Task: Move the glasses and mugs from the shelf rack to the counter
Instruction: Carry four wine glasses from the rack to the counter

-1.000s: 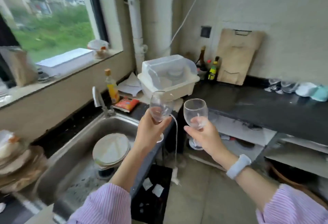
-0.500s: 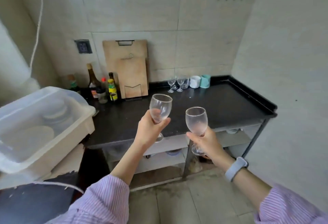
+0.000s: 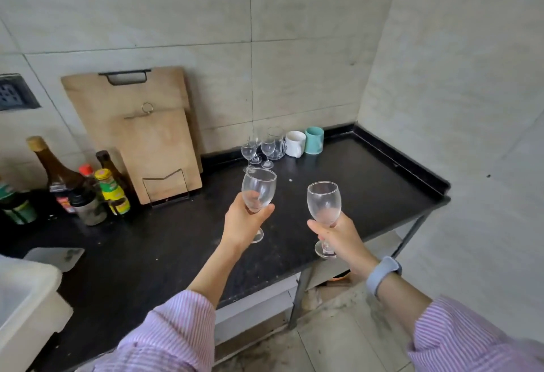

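Head view: two striped sleeves reach over the counter's point(image 3: 176, 248) front edge. Left hand point(image 3: 244, 221) wraps a wine glass point(image 3: 259, 190) by the bowl, upright above the bare black middle. Right hand point(image 3: 338, 237) pinches a second glass point(image 3: 323, 203) at the stem, near the front right edge. Far back edge: small glasses point(image 3: 259, 147), white mug point(image 3: 295, 143), teal mug point(image 3: 314, 139).

A home kitchen: a black tabletop point(image 3: 368, 183) under tiled walls. Wooden cutting boards point(image 3: 141, 136) lean on the wall beyond and left of the hands, with sauce bottles point(image 3: 85, 189) further left. Stemmed glasses point(image 3: 259, 147) and two mugs point(image 3: 304, 142) stand at the back beyond the hands.
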The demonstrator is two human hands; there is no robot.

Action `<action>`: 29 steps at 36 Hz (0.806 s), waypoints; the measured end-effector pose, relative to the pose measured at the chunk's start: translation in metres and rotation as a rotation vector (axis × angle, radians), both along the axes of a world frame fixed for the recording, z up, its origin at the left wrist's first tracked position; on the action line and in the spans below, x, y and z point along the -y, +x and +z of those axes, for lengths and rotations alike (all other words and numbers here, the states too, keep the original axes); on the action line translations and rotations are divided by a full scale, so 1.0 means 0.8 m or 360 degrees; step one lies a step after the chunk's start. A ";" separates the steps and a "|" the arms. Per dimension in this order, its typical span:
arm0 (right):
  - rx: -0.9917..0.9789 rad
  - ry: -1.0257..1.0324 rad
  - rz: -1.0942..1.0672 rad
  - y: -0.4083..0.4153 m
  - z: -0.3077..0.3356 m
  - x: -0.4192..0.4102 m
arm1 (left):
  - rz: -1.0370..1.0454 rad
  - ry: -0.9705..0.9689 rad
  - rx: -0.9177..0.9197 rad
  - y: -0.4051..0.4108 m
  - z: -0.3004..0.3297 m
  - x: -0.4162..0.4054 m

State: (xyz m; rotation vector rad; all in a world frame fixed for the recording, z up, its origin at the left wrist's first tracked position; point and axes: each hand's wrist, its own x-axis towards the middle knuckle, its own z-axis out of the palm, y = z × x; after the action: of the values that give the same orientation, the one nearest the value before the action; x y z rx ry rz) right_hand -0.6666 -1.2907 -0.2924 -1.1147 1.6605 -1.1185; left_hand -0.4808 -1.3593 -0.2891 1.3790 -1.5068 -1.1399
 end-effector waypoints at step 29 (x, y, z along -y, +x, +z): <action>-0.0166 0.0238 0.0140 -0.194 -0.234 0.488 | 0.0236 0.0409 0.0283 -0.225 -0.225 0.428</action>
State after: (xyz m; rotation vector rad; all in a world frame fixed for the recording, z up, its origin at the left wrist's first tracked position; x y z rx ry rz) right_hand -0.8215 -1.6811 -0.4797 -1.1542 1.7278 -0.8786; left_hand -0.6611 -1.7015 -0.4691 1.7763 -1.3868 -1.1729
